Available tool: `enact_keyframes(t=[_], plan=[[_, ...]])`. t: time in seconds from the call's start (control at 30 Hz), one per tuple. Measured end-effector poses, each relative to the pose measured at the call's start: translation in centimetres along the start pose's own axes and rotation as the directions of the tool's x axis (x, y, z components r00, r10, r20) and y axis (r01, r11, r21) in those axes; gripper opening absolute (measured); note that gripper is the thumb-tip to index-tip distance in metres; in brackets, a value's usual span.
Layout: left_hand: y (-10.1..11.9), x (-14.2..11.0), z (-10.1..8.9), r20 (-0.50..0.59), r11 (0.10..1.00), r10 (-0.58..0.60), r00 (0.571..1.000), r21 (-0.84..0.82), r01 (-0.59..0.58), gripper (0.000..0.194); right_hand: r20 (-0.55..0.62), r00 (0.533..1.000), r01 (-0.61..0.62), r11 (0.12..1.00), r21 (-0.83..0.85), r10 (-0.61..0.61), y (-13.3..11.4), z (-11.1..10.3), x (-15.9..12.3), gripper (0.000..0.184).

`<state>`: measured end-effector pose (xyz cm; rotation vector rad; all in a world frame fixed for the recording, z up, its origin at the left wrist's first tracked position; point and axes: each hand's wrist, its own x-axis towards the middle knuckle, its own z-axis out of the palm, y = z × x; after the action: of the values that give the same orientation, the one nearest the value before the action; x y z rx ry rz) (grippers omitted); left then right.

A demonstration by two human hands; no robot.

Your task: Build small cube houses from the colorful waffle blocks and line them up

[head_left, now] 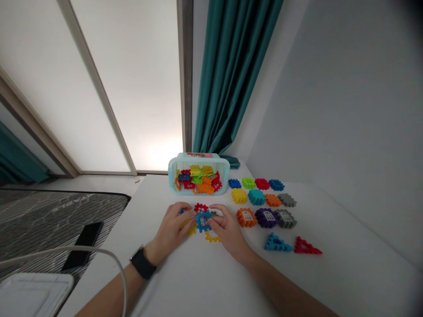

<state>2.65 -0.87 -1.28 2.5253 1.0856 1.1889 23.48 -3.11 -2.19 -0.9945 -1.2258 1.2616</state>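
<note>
Between my two hands is a blue interlocking block piece [202,221], a flat notched square with openings in it. My left hand [173,224] pinches its left edge, thumb and fingertips close together. On the right edge, the thumb and index finger of my right hand [230,233] close on the same piece. A red notched piece [201,207] shows just behind it. One yellow piece [212,237] lies in front beside my right hand, and another yellow piece [192,229] is partly covered by my left fingers. Whether these pieces are joined is hard to make out.
A pale-blue bin [171,176] of mixed pieces stands at the table's back. To the right are rows of colour-sorted stacks, including a purple stack [266,218], plus a blue triangle [277,243] and red triangle [306,246]. A white cable [99,249] arcs across the lower left.
</note>
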Motion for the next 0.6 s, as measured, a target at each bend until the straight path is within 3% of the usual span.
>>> enact_keyframes(t=[0.17, 0.33, 0.47, 0.6], plan=[[0.41, 0.2, -0.09, 0.006, 1.0, 0.005, 1.0, 0.003, -0.005, 0.028, 0.0, 0.998, 0.057, 0.995, -0.081, -0.057, -0.04, 0.29, -0.53, 0.044], [0.86, 0.26, -0.04, 0.057, 0.999, 0.006, 0.998, 0.035, -0.008, 0.054, -0.025, 0.998, 0.052, 0.995, -0.085, -0.054, 0.27, 0.17, -0.45, 0.044], [0.72, 0.16, 0.2, 0.048, 0.999, 0.005, 0.999, 0.051, -0.008, 0.05, 0.01, 0.999, 0.051, 0.995, -0.084, -0.05, 0.81, 0.09, -0.33, 0.04], [0.47, 0.09, 0.19, 0.009, 0.999, -0.027, 1.0, 0.042, 0.026, 0.048, 0.038, 0.976, 0.216, 0.956, -0.2, -0.213, 0.8, -0.14, -0.31, 0.035]])
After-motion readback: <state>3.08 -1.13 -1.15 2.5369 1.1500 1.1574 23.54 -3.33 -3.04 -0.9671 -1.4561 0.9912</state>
